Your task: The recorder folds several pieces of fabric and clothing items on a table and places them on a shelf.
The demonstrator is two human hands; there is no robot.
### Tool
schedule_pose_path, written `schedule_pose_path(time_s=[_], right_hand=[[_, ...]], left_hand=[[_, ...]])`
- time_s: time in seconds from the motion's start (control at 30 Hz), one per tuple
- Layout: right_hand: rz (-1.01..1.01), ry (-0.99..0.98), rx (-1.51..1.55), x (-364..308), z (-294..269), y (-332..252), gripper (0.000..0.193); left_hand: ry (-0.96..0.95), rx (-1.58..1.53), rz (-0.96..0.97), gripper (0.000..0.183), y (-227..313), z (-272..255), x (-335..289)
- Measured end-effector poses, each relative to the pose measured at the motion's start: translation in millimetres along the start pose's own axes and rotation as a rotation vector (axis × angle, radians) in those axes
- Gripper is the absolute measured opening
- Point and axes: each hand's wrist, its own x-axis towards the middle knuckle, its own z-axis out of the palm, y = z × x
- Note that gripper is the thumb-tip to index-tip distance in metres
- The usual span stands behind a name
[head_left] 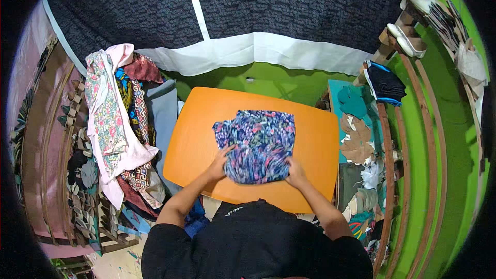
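Note:
A folded piece of dark blue floral cloth [261, 147], patterned in pink, green and white, lies on an orange table [194, 119]. Some of its lower part looks blurred and gathered. My left hand [220, 163] holds it by its left edge, with the fingers over the fabric. At the lower right corner, my right hand [295, 172] grips the cloth, its fingertips partly hidden by it. Both forearms reach in from the near side of the table.
Draped clothes, among them a pink floral garment [111, 134], hang at the left. Wooden shelf rails with shoes [405, 39] and a folded black garment [385, 82] stand at the right. Fabric scraps [356, 142] lie beside the table. A dark patterned curtain [289, 5] hangs behind.

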Motion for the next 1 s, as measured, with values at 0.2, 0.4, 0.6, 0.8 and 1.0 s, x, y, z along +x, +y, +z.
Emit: schedule_pose_path(time_s=[0.2, 0.4, 0.6, 0.8, 1.0], right_hand=[[-0.035, -0.060, -0.020, 2.4, -16.4, -18.8, 0.056], [-0.314, -0.428, -0.232, 36.0, -31.1, -35.8, 0.061], [-0.059, -0.371, 0.222, 35.3, -20.5, -20.0, 0.059], [0.357, 0.166, 0.502, 57.1, 3.3, 0.1, 0.034], [0.985, 0.299, 0.256, 80.2, 20.4, 7.5, 0.056]], left_hand=[[-0.132, -0.097, -0.029, 0.061, 8.8, -6.0, -18.5], [-0.157, -0.097, 0.130, 0.064, 9.4, -10.4, -6.6], [-0.003, -0.283, -0.009, 0.058, 20.0, -14.5, 6.3], [0.173, -0.539, -0.568, 0.028, -24.2, -0.5, 43.5], [0.165, -0.483, -1.109, 0.080, -84.4, 14.3, 87.1]])
